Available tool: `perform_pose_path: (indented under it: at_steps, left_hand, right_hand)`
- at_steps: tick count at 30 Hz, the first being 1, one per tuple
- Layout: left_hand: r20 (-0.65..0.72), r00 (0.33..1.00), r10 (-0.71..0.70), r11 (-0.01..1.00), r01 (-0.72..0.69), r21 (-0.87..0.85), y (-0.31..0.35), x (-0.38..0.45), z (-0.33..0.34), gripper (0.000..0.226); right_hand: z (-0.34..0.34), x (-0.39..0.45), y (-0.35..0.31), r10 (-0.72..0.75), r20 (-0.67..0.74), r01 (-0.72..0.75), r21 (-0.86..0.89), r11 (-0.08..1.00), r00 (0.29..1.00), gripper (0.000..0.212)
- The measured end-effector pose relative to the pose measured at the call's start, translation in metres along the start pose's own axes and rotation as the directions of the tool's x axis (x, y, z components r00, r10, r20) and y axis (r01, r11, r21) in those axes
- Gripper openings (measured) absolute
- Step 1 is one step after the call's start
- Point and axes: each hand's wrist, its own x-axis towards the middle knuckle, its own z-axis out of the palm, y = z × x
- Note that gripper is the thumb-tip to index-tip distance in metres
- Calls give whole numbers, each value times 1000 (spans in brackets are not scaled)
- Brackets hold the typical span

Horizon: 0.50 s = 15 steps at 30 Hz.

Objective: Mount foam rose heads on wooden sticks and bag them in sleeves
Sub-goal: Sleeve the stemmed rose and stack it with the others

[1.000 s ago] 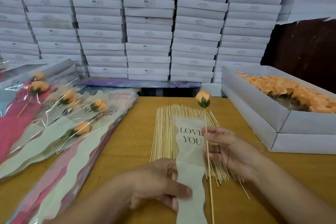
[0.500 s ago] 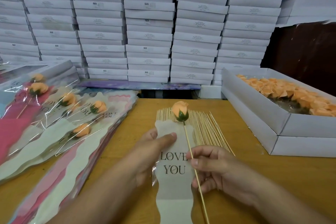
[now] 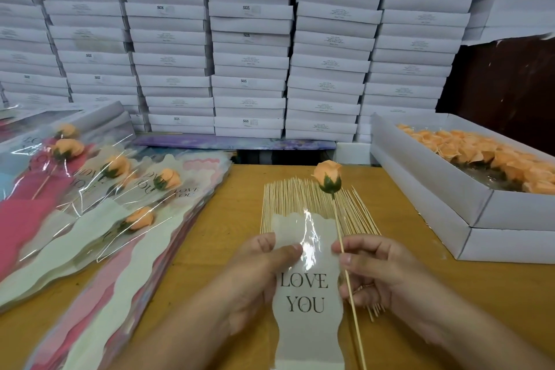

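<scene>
Head view, lower centre of the frame: we see the left hand (image 3: 255, 276) pinching the "LOVE YOU" sleeve (image 3: 306, 294) by its left edge, thumb on top, while the right hand (image 3: 375, 273) pinches a wooden stick (image 3: 348, 273) just beside the sleeve's right edge. The stick runs up to an orange foam rose head (image 3: 327, 177) held above the row of loose sticks (image 3: 288, 204) lying on the wooden table (image 3: 420, 288). We find bare tabletop to the right of the hands, bounded by the white box of rose heads (image 3: 450, 189) at the right of the frame. At the left, finished bagged roses (image 3: 120, 189) lie on a sleeve pile reaching to the table's left edge. Stacked white boxes (image 3: 249, 39) fill the top.
</scene>
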Motion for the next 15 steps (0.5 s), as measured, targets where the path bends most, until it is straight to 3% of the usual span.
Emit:
perform_pose_path:
  at_steps: [6, 8, 11, 15]
  left_hand:
    - [-33, 998, 50, 999, -50, 3, -5, 1, 4, 10]
    - [-36, 998, 59, 998, -60, -13, -6, 2, 4, 18]
    - [-20, 998, 63, 998, -64, -28, -7, 3, 3, 13]
    - [-29, 998, 47, 998, -48, -40, -8, 3, 2, 27]
  right_hand:
    - [-2, 2, 2, 34, -7, -34, -30, 999, 999, 26]
    - [-3, 3, 1, 40, -6, -40, -42, 998, 999, 28]
    - [-6, 4, 0, 41, -39, -42, -34, 999, 998, 35]
    - [-10, 6, -3, 41, -75, -44, -49, 998, 996, 51]
